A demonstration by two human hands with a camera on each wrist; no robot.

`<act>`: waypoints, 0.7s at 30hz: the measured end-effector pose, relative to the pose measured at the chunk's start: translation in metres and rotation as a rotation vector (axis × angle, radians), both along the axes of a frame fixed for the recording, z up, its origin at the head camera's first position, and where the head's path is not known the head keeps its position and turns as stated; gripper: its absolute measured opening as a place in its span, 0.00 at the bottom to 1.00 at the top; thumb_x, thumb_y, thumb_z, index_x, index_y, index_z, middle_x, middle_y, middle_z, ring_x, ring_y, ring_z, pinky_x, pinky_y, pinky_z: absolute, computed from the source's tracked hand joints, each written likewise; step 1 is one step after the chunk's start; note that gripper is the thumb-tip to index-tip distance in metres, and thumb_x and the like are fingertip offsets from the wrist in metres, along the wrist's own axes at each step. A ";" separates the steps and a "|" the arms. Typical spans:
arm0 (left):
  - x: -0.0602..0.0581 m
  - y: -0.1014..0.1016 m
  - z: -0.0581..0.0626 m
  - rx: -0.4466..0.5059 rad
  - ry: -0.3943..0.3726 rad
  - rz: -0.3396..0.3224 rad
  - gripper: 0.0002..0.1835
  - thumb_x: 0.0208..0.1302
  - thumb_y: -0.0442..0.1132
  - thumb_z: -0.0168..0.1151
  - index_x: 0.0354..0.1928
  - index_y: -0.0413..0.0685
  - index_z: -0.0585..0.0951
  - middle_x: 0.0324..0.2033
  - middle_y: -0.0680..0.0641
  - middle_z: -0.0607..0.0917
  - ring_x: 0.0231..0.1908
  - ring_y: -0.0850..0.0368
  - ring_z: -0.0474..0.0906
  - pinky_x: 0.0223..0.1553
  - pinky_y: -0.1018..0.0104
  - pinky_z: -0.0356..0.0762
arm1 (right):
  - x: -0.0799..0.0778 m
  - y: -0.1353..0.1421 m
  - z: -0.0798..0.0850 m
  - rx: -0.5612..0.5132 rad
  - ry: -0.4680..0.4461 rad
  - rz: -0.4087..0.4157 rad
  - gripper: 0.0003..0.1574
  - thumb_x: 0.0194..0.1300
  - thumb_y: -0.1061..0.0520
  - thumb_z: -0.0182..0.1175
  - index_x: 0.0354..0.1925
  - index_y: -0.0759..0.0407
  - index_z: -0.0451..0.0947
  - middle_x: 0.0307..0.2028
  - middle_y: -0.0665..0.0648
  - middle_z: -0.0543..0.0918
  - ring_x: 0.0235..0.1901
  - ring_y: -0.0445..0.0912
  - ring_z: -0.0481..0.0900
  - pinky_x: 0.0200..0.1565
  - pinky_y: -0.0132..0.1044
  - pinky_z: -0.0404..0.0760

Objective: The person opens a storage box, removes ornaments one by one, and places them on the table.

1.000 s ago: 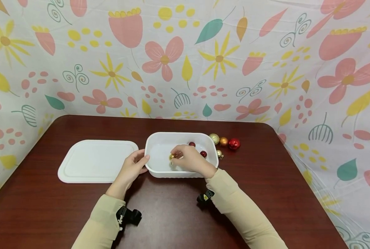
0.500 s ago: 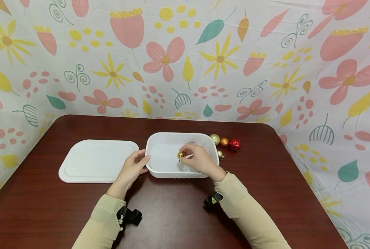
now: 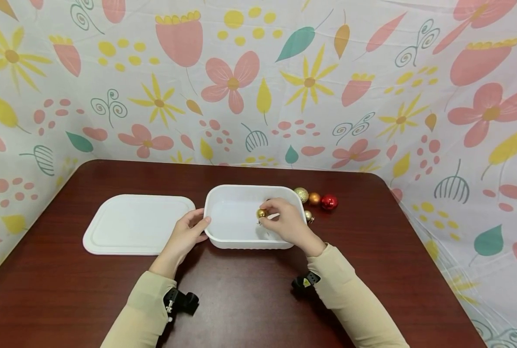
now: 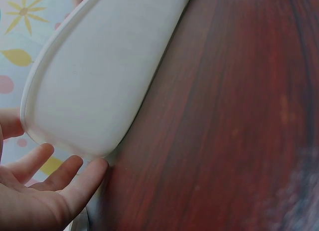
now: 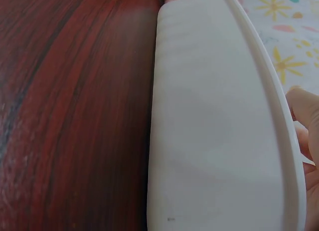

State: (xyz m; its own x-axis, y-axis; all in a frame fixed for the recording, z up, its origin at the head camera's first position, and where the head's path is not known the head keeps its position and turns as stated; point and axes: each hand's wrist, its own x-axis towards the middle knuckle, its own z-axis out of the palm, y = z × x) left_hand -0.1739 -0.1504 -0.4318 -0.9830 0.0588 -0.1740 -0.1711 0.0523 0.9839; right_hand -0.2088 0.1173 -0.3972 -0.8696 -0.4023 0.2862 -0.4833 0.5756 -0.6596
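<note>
In the head view, my right hand (image 3: 286, 222) is inside the white plastic box (image 3: 232, 212), pinching a small gold bauble (image 3: 261, 213) between thumb and fingertips. The bauble hangs over the box floor. My left hand (image 3: 186, 233) holds the box's left end, thumb at the rim and fingers against the outer wall; the left wrist view shows those fingers (image 4: 70, 178) touching that end. The right wrist view shows mostly the box's long outer wall (image 5: 214, 111), with part of my right hand (image 5: 306, 126) beyond the rim and the bauble hidden.
A white lid (image 3: 136, 224) lies flat left of the box. Right of it sit a glittery gold bauble (image 3: 301, 195), an orange-gold bauble (image 3: 314, 198), a red bauble (image 3: 329, 202) and a pale gold bauble (image 3: 308, 215). A floral cloth (image 3: 258, 96) hangs behind the brown table (image 3: 241, 299).
My right hand has moved right inside the box with the gold bauble. Two dark red baubles in the box, visible earlier, are now hidden behind that hand. My left hand stays put.
</note>
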 end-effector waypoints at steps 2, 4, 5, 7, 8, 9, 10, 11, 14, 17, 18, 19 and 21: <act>0.000 0.000 0.000 0.001 -0.001 0.002 0.26 0.70 0.42 0.52 0.67 0.40 0.64 0.62 0.36 0.69 0.56 0.48 0.72 0.52 0.56 0.78 | 0.001 0.002 0.002 -0.010 0.012 -0.008 0.13 0.55 0.64 0.66 0.41 0.63 0.79 0.39 0.59 0.82 0.38 0.49 0.83 0.37 0.36 0.84; 0.000 0.000 0.000 0.003 -0.002 0.001 0.27 0.70 0.42 0.52 0.67 0.40 0.63 0.62 0.36 0.69 0.56 0.48 0.72 0.52 0.56 0.78 | 0.002 0.004 0.003 -0.020 0.026 -0.016 0.13 0.54 0.64 0.66 0.41 0.63 0.79 0.38 0.59 0.83 0.37 0.49 0.83 0.36 0.38 0.84; 0.000 0.000 0.000 0.004 -0.002 0.000 0.27 0.70 0.42 0.52 0.67 0.40 0.63 0.62 0.36 0.69 0.57 0.47 0.71 0.52 0.56 0.78 | 0.002 0.006 0.004 -0.024 0.033 -0.020 0.13 0.54 0.64 0.66 0.41 0.63 0.79 0.38 0.59 0.83 0.37 0.49 0.83 0.36 0.40 0.84; 0.000 0.000 0.000 0.005 -0.002 -0.001 0.27 0.71 0.43 0.52 0.67 0.40 0.63 0.62 0.35 0.69 0.58 0.46 0.71 0.53 0.56 0.78 | 0.004 0.008 0.005 -0.033 0.041 -0.029 0.13 0.54 0.64 0.66 0.40 0.63 0.80 0.37 0.58 0.84 0.36 0.49 0.83 0.37 0.42 0.83; 0.001 0.000 0.000 0.004 -0.002 -0.002 0.27 0.71 0.43 0.52 0.67 0.40 0.63 0.62 0.35 0.69 0.58 0.45 0.70 0.53 0.56 0.78 | 0.004 0.010 0.005 -0.033 0.046 -0.036 0.13 0.54 0.64 0.67 0.41 0.62 0.80 0.37 0.58 0.84 0.36 0.49 0.83 0.37 0.43 0.83; 0.001 0.000 0.000 0.003 -0.001 -0.003 0.27 0.71 0.43 0.52 0.67 0.40 0.63 0.62 0.35 0.69 0.59 0.45 0.70 0.53 0.55 0.78 | 0.005 0.011 0.005 -0.038 0.047 -0.042 0.13 0.54 0.64 0.67 0.41 0.62 0.80 0.37 0.58 0.85 0.36 0.49 0.83 0.37 0.44 0.84; 0.001 0.000 0.000 0.002 -0.001 -0.002 0.27 0.71 0.43 0.52 0.67 0.40 0.63 0.62 0.35 0.69 0.59 0.44 0.70 0.53 0.55 0.78 | 0.005 0.012 0.005 -0.044 0.047 -0.047 0.14 0.54 0.64 0.67 0.41 0.63 0.80 0.37 0.58 0.85 0.36 0.49 0.83 0.37 0.45 0.84; 0.001 0.000 0.000 0.001 0.000 -0.002 0.27 0.71 0.43 0.52 0.67 0.40 0.63 0.62 0.35 0.69 0.59 0.44 0.70 0.53 0.55 0.78 | 0.006 0.014 0.005 -0.048 0.049 -0.053 0.14 0.54 0.64 0.67 0.41 0.63 0.80 0.37 0.58 0.85 0.36 0.50 0.83 0.38 0.46 0.84; 0.001 0.000 0.001 -0.004 -0.001 0.002 0.26 0.71 0.42 0.52 0.67 0.40 0.64 0.61 0.36 0.69 0.58 0.44 0.71 0.52 0.56 0.78 | 0.007 0.018 0.006 -0.062 0.053 -0.077 0.15 0.53 0.64 0.68 0.41 0.63 0.80 0.36 0.59 0.86 0.35 0.50 0.83 0.37 0.46 0.84; 0.001 0.000 0.001 -0.006 -0.001 0.005 0.26 0.71 0.42 0.52 0.66 0.40 0.64 0.61 0.36 0.70 0.58 0.45 0.71 0.52 0.57 0.79 | 0.008 0.024 0.006 -0.067 0.055 -0.102 0.15 0.53 0.63 0.68 0.42 0.62 0.80 0.35 0.59 0.86 0.35 0.52 0.83 0.37 0.46 0.84; 0.001 0.000 0.001 -0.007 -0.002 0.007 0.26 0.70 0.42 0.52 0.66 0.40 0.64 0.61 0.36 0.70 0.58 0.45 0.71 0.51 0.57 0.79 | 0.008 0.025 0.007 -0.073 0.054 -0.111 0.15 0.53 0.63 0.68 0.42 0.62 0.80 0.35 0.59 0.86 0.35 0.52 0.83 0.37 0.46 0.84; 0.001 0.001 0.002 -0.009 -0.001 0.007 0.26 0.70 0.42 0.52 0.66 0.40 0.64 0.61 0.35 0.70 0.58 0.45 0.71 0.51 0.58 0.79 | 0.008 0.027 0.007 -0.076 0.053 -0.118 0.15 0.53 0.63 0.68 0.42 0.62 0.80 0.35 0.59 0.85 0.36 0.52 0.83 0.37 0.45 0.84; 0.001 0.000 0.002 -0.012 0.002 0.004 0.26 0.71 0.42 0.52 0.67 0.39 0.64 0.61 0.35 0.70 0.58 0.45 0.71 0.51 0.57 0.79 | 0.008 0.030 0.008 -0.090 0.049 -0.130 0.15 0.54 0.63 0.68 0.42 0.62 0.80 0.36 0.59 0.85 0.37 0.52 0.83 0.38 0.45 0.84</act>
State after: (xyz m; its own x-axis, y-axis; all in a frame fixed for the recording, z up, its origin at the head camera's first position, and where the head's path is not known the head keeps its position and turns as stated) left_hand -0.1725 -0.1501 -0.4300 -0.9836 0.0528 -0.1726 -0.1692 0.0632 0.9836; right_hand -0.2007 0.1477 -0.3895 -0.8969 -0.2576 0.3595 -0.4413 0.5749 -0.6890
